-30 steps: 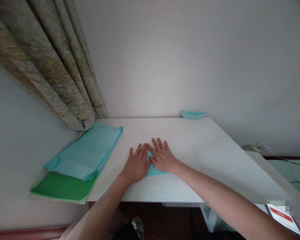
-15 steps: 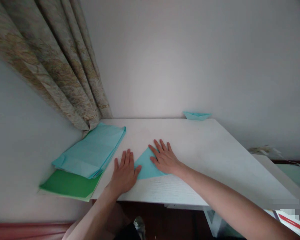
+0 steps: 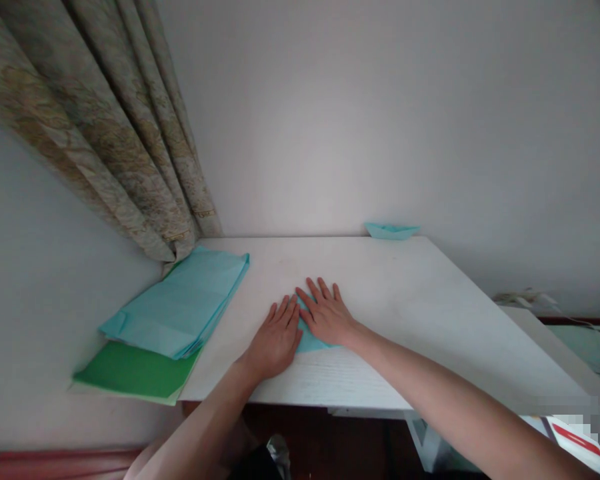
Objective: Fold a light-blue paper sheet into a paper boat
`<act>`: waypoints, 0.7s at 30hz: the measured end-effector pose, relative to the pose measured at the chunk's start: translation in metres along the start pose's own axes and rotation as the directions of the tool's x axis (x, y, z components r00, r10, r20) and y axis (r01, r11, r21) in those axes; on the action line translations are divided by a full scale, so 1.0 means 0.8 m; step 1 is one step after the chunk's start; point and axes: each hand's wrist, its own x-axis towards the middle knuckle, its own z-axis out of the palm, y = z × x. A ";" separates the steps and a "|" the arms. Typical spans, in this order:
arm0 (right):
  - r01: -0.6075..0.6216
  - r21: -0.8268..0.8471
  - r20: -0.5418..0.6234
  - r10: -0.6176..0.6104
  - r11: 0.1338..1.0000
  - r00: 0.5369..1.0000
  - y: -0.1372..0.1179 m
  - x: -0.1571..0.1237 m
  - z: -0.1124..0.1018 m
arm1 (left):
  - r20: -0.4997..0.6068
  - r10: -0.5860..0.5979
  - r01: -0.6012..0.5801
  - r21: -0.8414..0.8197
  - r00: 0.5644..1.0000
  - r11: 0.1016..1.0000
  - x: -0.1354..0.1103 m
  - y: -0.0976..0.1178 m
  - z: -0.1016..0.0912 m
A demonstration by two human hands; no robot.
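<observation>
A white table (image 3: 405,320) stands against a pale wall, with a patterned curtain (image 3: 105,133) hanging by its far left corner. On the table's left edge lies a stack of light blue sheets (image 3: 185,303), resting on a green sheet (image 3: 130,373) that overhangs that edge. Near the middle of the table's front edge, the left hand (image 3: 275,337) and right hand (image 3: 327,317) lie side by side. Both are open and flat with fingers stretched out, gripping nothing and pressing down on a small blue paper (image 3: 310,341). The paper seems already folded into a pointed shape. More folding looks left to do, judging by the small paper boat (image 3: 393,231) at the table's far edge, toward the right. The hands cover most of the paper, so its creases and full outline cannot be made out.
</observation>
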 end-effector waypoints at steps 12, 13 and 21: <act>0.041 0.001 0.012 -0.041 0.999 0.999 -0.004 -0.003 -0.014 | -0.031 -0.043 0.043 -0.022 0.999 0.999 0.003 0.005 0.002; 0.061 0.007 0.022 -0.061 0.998 0.998 -0.004 -0.004 -0.018 | -0.035 -0.053 0.052 -0.024 0.998 0.998 0.004 0.006 0.003; 0.191 0.083 0.123 -0.200 0.978 0.972 -0.001 -0.007 -0.036 | 0.056 -0.140 0.147 -0.134 0.989 0.980 0.015 -0.019 -0.005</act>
